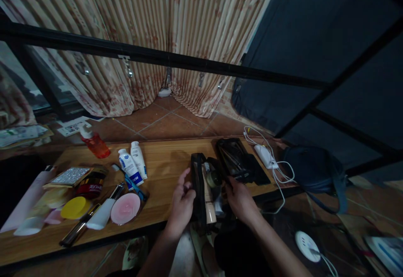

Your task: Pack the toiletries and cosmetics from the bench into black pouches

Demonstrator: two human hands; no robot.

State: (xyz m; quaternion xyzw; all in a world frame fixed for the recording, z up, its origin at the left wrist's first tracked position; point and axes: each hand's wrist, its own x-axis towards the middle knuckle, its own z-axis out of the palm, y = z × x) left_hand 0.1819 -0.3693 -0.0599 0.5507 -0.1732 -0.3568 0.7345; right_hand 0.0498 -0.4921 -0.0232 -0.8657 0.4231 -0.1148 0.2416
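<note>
A black see-through cosmetic pouch (198, 189) stands open at the table's front edge, between my hands. Inside it show a beige tube (209, 203) and a round, dark-rimmed container (213, 178). My left hand (183, 201) is at the pouch's left side, thumb against the wall and index finger stretched out. On the opposite side, my right hand (239, 197) has its fingers closed around the dark rim; the fingertips are partly hidden. Just beyond the right hand lies a second black case (234, 157) with slim dark items in it.
Left on the wooden table (163, 155) are white tubes (130, 168), a toothbrush (129, 180), a pink round container (125, 208), a yellow-lidded jar (76, 207) and an orange pump bottle (96, 143). A white power strip (266, 156) with cables and a dark bag (310, 170) are right.
</note>
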